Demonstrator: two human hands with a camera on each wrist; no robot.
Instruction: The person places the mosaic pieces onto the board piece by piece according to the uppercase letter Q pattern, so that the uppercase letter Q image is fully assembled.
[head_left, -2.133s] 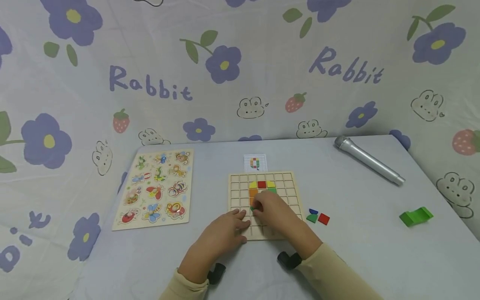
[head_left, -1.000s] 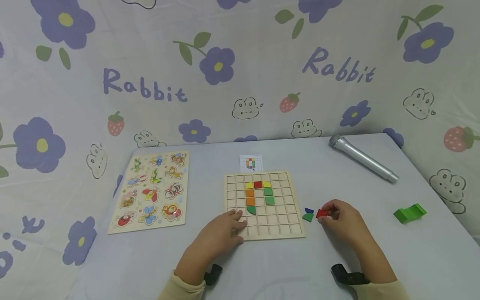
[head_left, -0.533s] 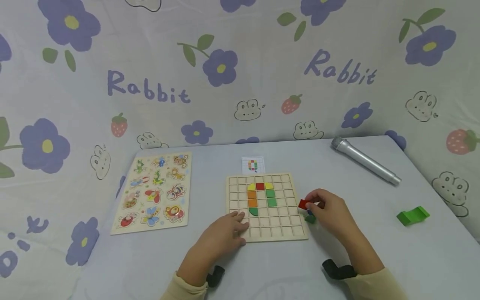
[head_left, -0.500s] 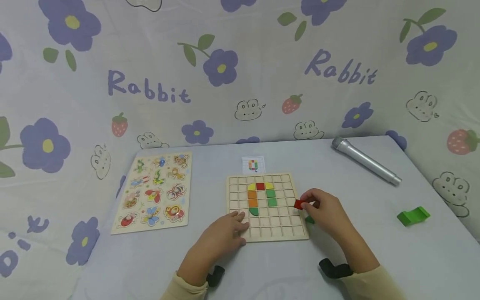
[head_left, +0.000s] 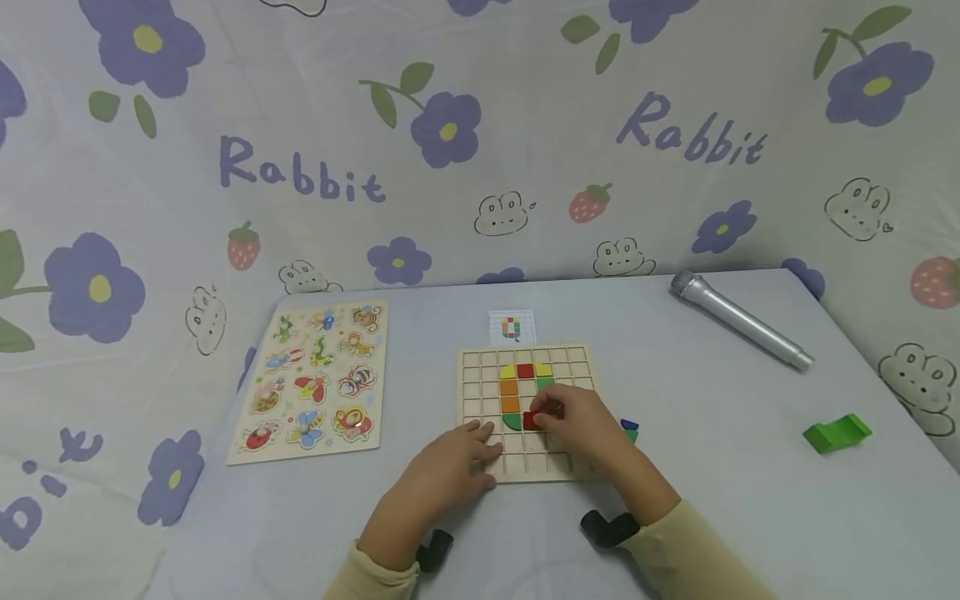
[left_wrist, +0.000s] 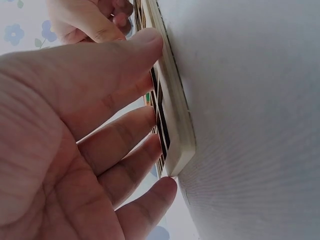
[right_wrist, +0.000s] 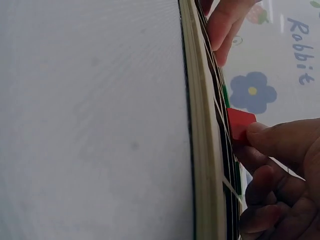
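Note:
My right hand [head_left: 581,421] pinches a red square tile [right_wrist: 241,124] between thumb and finger, low over the wooden grid board [head_left: 480,450]. In the head view the tile sits just right of a green quarter-round tile [head_left: 512,422]. Above are two orange tiles [head_left: 509,396], yellow corner tiles [head_left: 507,372], another red tile [head_left: 525,371] and a green tile [head_left: 546,383], partly covered by my right hand. My left hand [head_left: 450,467] rests its spread fingers on the board's front left corner, the thumb at the near edge.
A card with a coloured tile pattern [head_left: 512,328] lies behind the board. Blue [head_left: 630,424] and green [head_left: 632,436] pieces lie to its right, partly hidden by the right arm. An insect puzzle [head_left: 307,383] lies left; a silver microphone [head_left: 742,321] and a green block [head_left: 837,433] lie right.
My right hand left the board, picked up the red tile from the table at the right, and carried it left onto the board beside the green quarter-round tile. My left hand stayed in place.

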